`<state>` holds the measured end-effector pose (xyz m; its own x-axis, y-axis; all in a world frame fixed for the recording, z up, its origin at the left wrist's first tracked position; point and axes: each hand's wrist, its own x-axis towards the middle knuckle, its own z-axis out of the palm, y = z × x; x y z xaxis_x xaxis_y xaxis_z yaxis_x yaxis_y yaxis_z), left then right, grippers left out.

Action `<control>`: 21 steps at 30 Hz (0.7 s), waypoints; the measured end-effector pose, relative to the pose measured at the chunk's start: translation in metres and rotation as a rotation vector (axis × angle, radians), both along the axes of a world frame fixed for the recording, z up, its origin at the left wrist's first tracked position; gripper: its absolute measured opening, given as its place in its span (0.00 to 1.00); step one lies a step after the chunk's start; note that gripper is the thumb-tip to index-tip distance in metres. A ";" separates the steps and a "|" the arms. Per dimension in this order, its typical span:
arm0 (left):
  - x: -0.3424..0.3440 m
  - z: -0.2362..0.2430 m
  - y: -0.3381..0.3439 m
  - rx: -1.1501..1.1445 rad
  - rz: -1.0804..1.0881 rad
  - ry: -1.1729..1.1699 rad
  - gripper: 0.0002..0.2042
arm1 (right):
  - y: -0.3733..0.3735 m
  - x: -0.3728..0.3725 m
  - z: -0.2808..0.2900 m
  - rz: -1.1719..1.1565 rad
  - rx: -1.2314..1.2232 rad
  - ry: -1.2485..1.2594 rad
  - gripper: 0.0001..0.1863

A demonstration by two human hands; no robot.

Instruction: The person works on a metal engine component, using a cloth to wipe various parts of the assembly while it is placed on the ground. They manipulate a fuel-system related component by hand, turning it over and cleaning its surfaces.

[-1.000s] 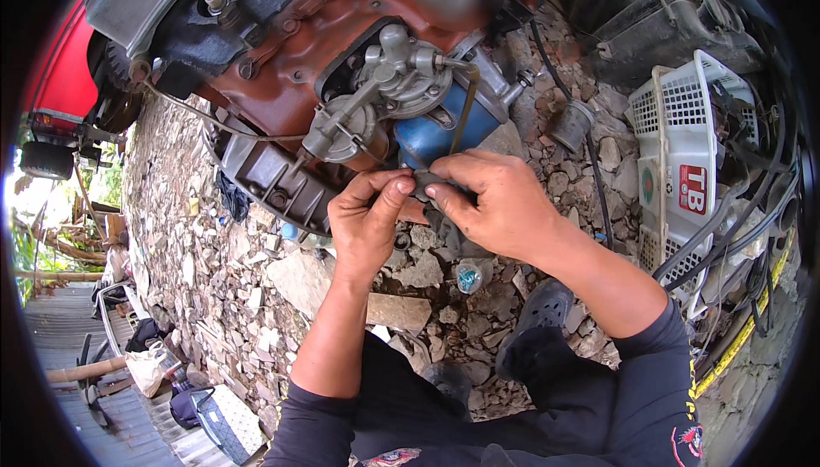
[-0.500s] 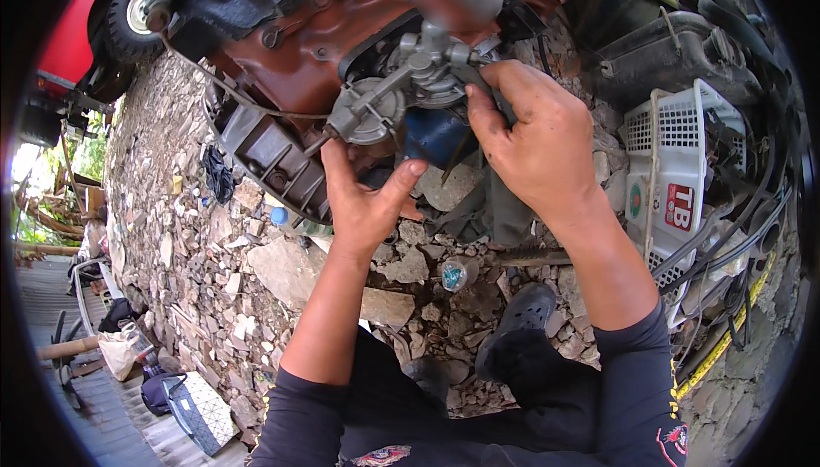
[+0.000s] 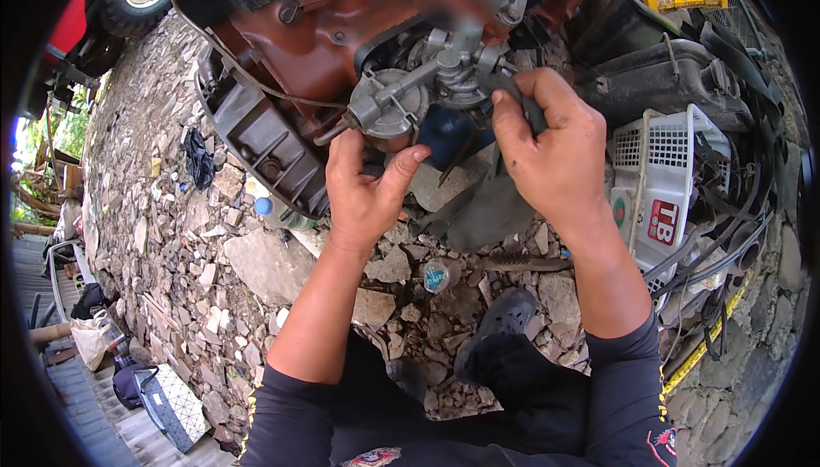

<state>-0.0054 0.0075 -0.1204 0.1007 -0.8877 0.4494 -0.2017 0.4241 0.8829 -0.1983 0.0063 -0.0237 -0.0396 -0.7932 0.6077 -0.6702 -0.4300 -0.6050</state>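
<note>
While our left hand [image 3: 366, 194] cups the grey fuel pump [image 3: 389, 108] from below, fingers half-open, our right hand [image 3: 555, 155] is fisted around a black hose [image 3: 523, 96] just beside it.

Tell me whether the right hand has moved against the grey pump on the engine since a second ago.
Yes. The right hand has gone up from the stones below the grey pump to its right side, where it grips a dark hose.

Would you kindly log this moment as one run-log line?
left hand: cupping round grey metal pump | right hand: grip on dark strap | rust-red engine block above
</note>
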 end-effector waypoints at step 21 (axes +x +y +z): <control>0.001 0.001 -0.010 -0.162 0.008 -0.065 0.26 | 0.000 -0.019 -0.002 0.140 -0.013 0.143 0.05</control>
<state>-0.0048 -0.0023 -0.1197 0.0737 -0.8026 0.5920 -0.2605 0.5575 0.7882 -0.2170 0.0068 -0.0262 0.1580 -0.7770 0.6093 -0.6822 -0.5320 -0.5016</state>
